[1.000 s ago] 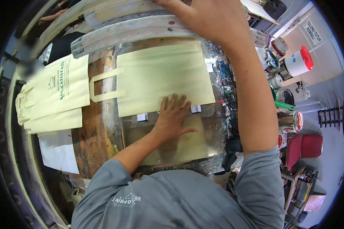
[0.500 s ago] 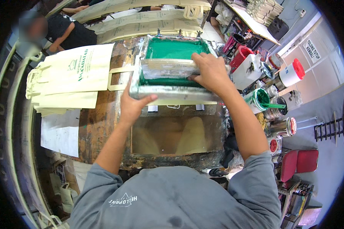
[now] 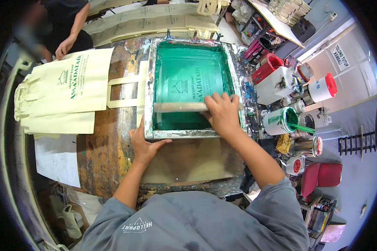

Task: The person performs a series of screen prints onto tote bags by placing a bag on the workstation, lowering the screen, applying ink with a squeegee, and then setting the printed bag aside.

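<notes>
A screen printing frame (image 3: 150, 88) lies flat on the work table, its mesh covered with green ink and a dark printed design showing through. My right hand (image 3: 224, 113) grips a squeegee (image 3: 178, 107), which lies crosswise on the near part of the mesh. My left hand (image 3: 143, 146) holds the frame's near left corner, thumb along the near rim and fingers at the left side. From beneath the frame's left side come the handles (image 3: 123, 80) of a pale tote bag. Whatever lies under the mesh is hidden.
Printed tote bags (image 3: 88, 75) are stacked at the left, with another person's hand (image 3: 65, 48) at their far edge. Clamps (image 3: 194, 35) stand at the frame's far side. An open green ink tub (image 3: 276, 120) and several other containers crowd the right. A glassy panel (image 3: 188, 163) lies nearer me.
The frame, tilted up before, now rests flat. My hands have come down with it, and the squeegee lies on the mesh. The other person's hand has moved to the bag stack.
</notes>
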### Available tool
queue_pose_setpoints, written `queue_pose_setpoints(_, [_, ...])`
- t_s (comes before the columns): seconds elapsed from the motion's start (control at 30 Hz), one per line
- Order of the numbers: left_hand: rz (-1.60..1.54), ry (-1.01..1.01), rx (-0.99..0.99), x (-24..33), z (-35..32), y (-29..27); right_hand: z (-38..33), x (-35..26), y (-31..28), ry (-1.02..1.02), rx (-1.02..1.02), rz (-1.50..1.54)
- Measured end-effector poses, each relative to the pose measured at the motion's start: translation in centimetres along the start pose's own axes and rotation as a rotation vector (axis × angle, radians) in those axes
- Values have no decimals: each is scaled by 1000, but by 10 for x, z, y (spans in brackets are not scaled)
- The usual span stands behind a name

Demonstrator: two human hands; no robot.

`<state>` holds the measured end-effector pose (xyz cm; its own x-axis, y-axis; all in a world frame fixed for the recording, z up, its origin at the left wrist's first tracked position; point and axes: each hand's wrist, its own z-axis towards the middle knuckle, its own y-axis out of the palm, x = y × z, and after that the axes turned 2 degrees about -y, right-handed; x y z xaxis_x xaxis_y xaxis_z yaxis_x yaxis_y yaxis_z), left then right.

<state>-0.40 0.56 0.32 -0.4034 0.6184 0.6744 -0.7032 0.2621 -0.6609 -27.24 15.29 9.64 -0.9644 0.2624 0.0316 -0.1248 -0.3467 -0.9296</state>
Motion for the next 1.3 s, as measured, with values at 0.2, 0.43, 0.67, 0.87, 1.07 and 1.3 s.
queue_pose_setpoints(0.2, [18, 96, 53, -5, 3, 2, 96, 64, 69, 4, 91, -71])
queue_pose_setpoints(0.43, [385, 25, -19, 14, 4, -24, 198, 124, 65, -14, -166, 42])
queue_pose_setpoints(0.67, [108, 395, 68, 53, 191, -6, 201, 123, 81, 22, -61, -23])
queue_pose_setpoints(0.87, [458, 417, 95, 35, 322, 101, 196, 121, 96, 40, -79, -12])
queue_pose_setpoints(1.07, [461, 591, 240, 25, 281, 99, 153, 97, 79, 46, -150, -64])
queue_pose_setpoints(1.3, [435, 558, 180, 41, 171, 63, 64, 41, 28, 10, -180, -1])
